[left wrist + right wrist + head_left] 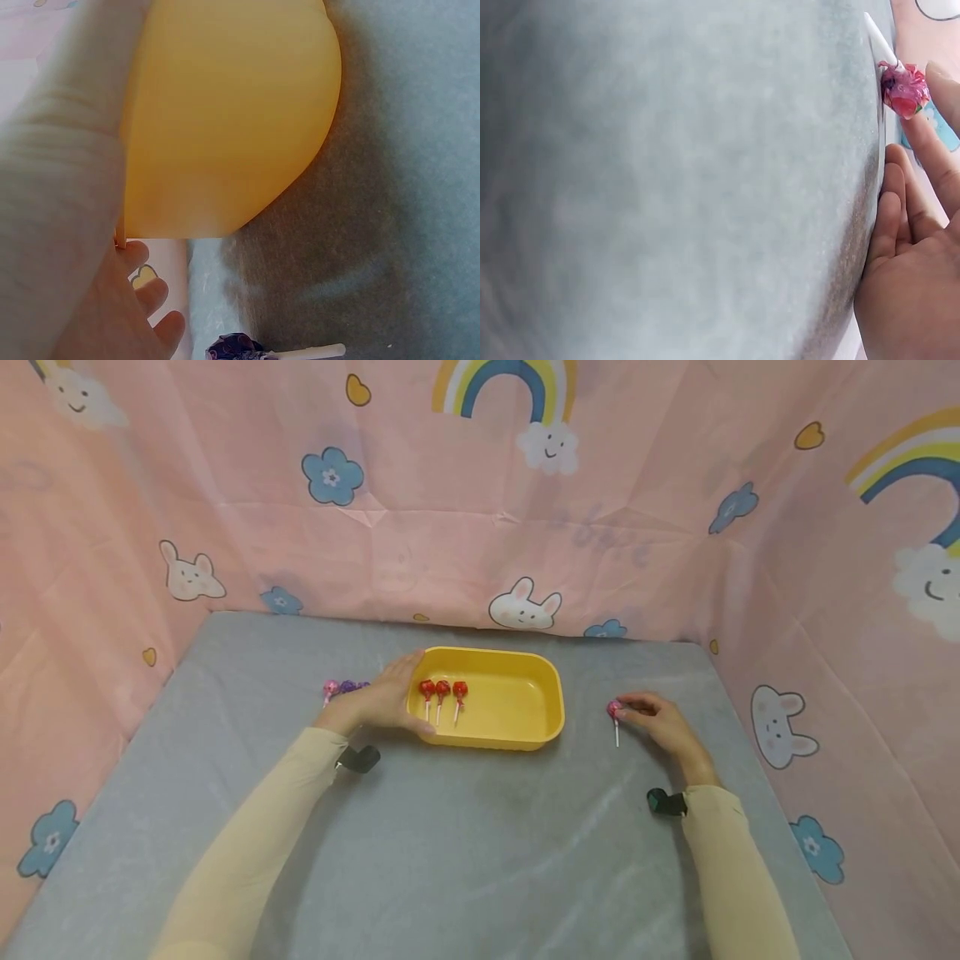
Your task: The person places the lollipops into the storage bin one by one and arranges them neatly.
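Observation:
My left hand [386, 693] grips the left end of a yellow plastic basin [517, 746], its thumb at the front corner and its fingers toward the back corner. Inside the basin, three red-wrapped lollipops [443, 687] lie toward the left with their white sticks pointing to the front. To the right of the basin, my right hand [663, 722] pinches the head of a pink lollipop [615, 708] between thumb and index finger. That pink wrapper [905, 90] shows close up in the right wrist view, its other fingers lying low against the table.
Left of the basin, a pink lollipop [332, 687] and purple-wrapped lollipops [348, 687] lie on the grey tabletop [480, 852], partly hidden by my left hand. Pink printed cloth [435, 552] stands round the back and both sides.

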{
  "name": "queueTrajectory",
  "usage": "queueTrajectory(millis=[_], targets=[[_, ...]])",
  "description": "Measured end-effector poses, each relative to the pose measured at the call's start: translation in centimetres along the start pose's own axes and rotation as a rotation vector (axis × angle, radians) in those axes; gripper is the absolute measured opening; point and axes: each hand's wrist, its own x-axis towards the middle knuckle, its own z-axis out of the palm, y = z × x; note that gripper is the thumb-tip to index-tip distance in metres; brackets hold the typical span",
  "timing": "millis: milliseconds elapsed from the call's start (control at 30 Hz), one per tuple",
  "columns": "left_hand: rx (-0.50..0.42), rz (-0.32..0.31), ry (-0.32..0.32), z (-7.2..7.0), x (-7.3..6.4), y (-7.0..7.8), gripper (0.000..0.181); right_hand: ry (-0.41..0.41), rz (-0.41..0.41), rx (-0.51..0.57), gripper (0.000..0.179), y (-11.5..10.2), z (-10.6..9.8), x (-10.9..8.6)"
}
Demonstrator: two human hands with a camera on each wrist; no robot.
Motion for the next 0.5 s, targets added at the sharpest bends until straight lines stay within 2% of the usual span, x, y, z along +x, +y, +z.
queueTrajectory(millis=[500], targets=[[0.009, 0.022, -0.005, -0.12, 0.02, -0.19, 0.141, 0.026, -0.055, -0.032, 0.055, 0.29, 0.26, 0.43]])
